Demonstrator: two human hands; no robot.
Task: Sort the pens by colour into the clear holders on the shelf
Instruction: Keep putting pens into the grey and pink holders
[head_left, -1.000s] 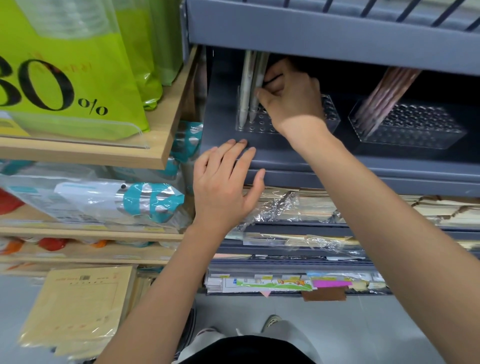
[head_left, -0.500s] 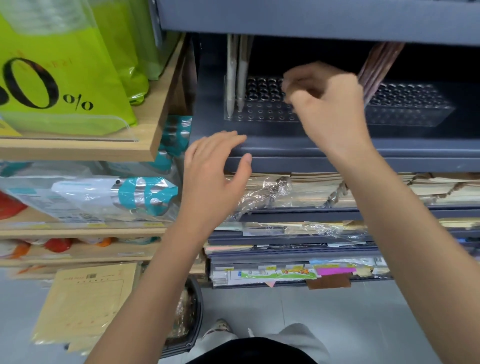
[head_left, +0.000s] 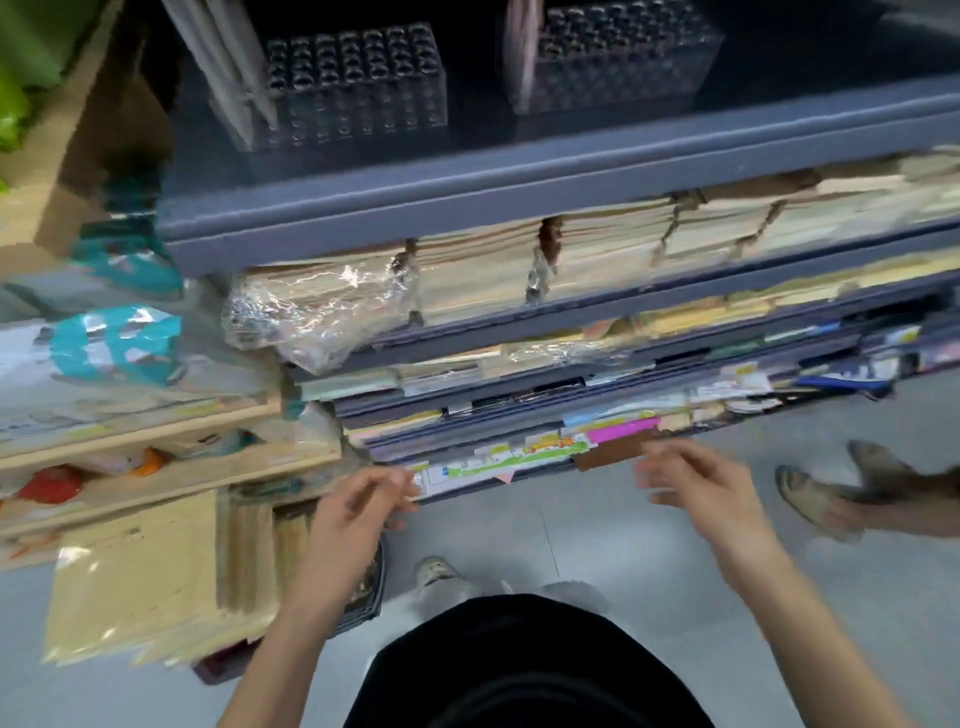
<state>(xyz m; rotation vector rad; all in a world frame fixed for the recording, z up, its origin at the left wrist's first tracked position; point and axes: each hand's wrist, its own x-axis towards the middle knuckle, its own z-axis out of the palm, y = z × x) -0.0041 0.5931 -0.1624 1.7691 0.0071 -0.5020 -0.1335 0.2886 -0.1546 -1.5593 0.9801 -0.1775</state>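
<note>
Currently left grip (head_left: 363, 499), right grip (head_left: 691, 488) both released, empty, probably free for next batch; grey-white plastic pens (head_left: 228, 67) slotted in clear gridded plastic holder (head_left: 358, 78) well above left grip, pink pens (head_left: 521, 52) above right grip.

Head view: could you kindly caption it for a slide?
Left hand and right hand empty, low; grey pens and pink pens lean in clear holders.

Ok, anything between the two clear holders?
No. Head view: bare dark shelf between left holder and right holder; pink pens sit in the right one's left edge.
</note>
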